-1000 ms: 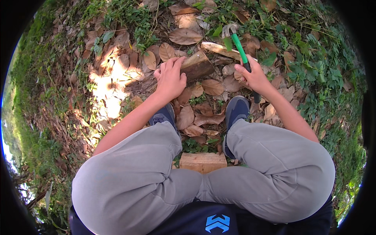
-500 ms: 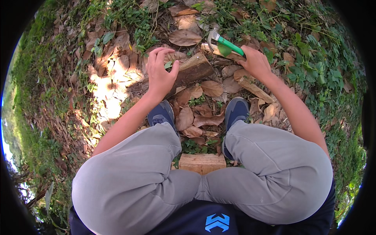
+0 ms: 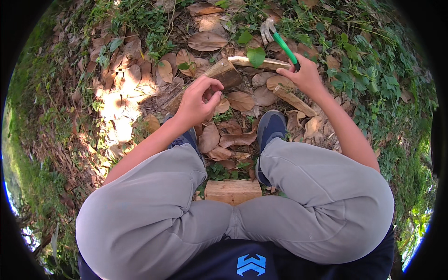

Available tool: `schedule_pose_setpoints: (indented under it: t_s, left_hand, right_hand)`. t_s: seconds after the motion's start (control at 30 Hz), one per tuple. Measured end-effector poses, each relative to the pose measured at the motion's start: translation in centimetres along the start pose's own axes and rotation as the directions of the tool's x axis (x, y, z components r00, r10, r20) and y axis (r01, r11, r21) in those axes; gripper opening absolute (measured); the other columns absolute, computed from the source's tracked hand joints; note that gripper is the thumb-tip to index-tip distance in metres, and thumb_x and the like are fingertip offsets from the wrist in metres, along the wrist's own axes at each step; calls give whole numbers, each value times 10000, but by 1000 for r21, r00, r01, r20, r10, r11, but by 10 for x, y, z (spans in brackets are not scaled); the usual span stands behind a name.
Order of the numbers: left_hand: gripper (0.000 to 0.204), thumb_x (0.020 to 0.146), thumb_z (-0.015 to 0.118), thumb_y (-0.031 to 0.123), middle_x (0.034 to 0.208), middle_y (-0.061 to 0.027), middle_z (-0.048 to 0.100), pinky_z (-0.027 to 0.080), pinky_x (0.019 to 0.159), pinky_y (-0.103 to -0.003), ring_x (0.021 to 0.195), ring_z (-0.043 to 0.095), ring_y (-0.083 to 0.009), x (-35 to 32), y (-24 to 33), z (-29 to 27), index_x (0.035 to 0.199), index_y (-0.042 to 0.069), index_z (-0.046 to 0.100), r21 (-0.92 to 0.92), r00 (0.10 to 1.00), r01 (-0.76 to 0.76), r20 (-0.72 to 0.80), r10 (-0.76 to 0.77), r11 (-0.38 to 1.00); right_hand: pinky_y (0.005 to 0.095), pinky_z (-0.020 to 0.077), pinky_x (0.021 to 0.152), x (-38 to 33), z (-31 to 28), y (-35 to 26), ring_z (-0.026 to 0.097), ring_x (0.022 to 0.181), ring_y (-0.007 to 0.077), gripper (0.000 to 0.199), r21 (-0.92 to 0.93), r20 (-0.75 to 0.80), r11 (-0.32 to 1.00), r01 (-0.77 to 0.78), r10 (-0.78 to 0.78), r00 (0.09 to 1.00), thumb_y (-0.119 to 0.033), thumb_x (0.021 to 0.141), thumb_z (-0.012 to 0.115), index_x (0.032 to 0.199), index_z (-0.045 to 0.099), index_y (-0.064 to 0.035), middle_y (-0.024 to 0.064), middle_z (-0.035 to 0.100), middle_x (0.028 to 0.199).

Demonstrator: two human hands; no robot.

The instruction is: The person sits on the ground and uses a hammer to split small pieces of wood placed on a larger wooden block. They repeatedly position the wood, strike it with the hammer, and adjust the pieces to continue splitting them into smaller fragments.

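Note:
My right hand (image 3: 305,77) is wrapped round the dark grip of a claw hammer (image 3: 283,45) with a green handle. Its metal head is raised to the upper left of that hand, over leaves and plants. Near the short split log (image 3: 227,73), my left hand (image 3: 200,100) hovers with loosely curled fingers and a gap between thumb and fingers; nothing shows in it. The left hand covers part of the log, which lies on the ground. A pale strip of wood (image 3: 280,64) runs from the log's far end toward my right hand.
A shorter wooden stick (image 3: 295,101) lies below my right hand. Between my knees sits a sawn wood block (image 3: 233,190). My left shoe (image 3: 186,138) and right shoe (image 3: 271,128) stand on dry brown leaves (image 3: 207,41). Green plants (image 3: 368,79) grow at the right.
My left hand has moved right and nearer to me, its fingers curling in. The hammer has swung up, its head rising away from the pale wood strip. The view has shifted slightly.

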State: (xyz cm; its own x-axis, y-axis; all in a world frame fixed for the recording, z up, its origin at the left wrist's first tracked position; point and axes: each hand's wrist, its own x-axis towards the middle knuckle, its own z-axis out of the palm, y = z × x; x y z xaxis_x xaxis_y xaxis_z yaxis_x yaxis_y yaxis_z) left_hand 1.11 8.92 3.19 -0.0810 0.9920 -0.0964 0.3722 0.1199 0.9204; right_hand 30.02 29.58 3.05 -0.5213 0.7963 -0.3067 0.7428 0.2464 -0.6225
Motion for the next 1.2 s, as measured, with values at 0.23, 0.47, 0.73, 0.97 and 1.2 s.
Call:
schedule_pose_setpoints:
  t_s: [0.23, 0.47, 0.73, 0.97, 1.2]
  left_hand:
    - [162, 884, 694, 21, 905, -48, 625, 489, 646, -275, 667, 574, -126, -8, -8, -6, 1045, 40, 681, 5, 999, 38, 37, -38, 999]
    - [177, 878, 697, 28, 905, -46, 627, 499, 645, -277, 672, 591, -125, -3, -10, -2, 1053, 46, 681, -21, 999, 15, 31, -14, 1000]
    - [196, 883, 700, 38, 904, -41, 628, 504, 648, -273, 672, 596, -121, -5, -7, -7, 1076, 54, 672, -18, 997, 63, 34, -63, 998]
    - [192, 899, 699, 38, 882, -41, 610, 469, 611, -267, 650, 551, -111, -3, -13, -10, 1085, 49, 657, 3, 996, 61, -66, -60, 998]
    - [186, 901, 696, 39, 889, -39, 607, 466, 607, -264, 646, 548, -105, -4, -15, -11, 1081, 46, 653, -17, 992, 79, -96, -80, 997]
  right_hand:
    - [369, 490, 668, -64, 13, 33, 597, 699, 210, 464, 27, 103, 991, -129, 126, 987, -295, 744, 927, 927, 581, -45, 65, 606, 783]
    - [436, 506, 774, -84, 30, 85, 620, 840, 384, 519, -207, 82, 977, 53, -37, 996, -217, 732, 923, 1091, 605, -18, 165, 612, 938]
    - [426, 510, 769, -75, 17, 26, 632, 864, 371, 495, -62, 93, 953, 296, -290, 953, -261, 793, 871, 1119, 605, -1, 164, 628, 967]
    - [449, 527, 754, -37, 24, -7, 638, 905, 393, 289, -105, 92, 896, 431, -423, 901, -152, 889, 761, 1094, 601, -24, 161, 649, 1011]
    - [436, 506, 930, 19, 27, 19, 625, 1073, 327, 393, -344, 65, 782, 520, -533, 844, -76, 798, 807, 1134, 606, -45, 138, 649, 1112]
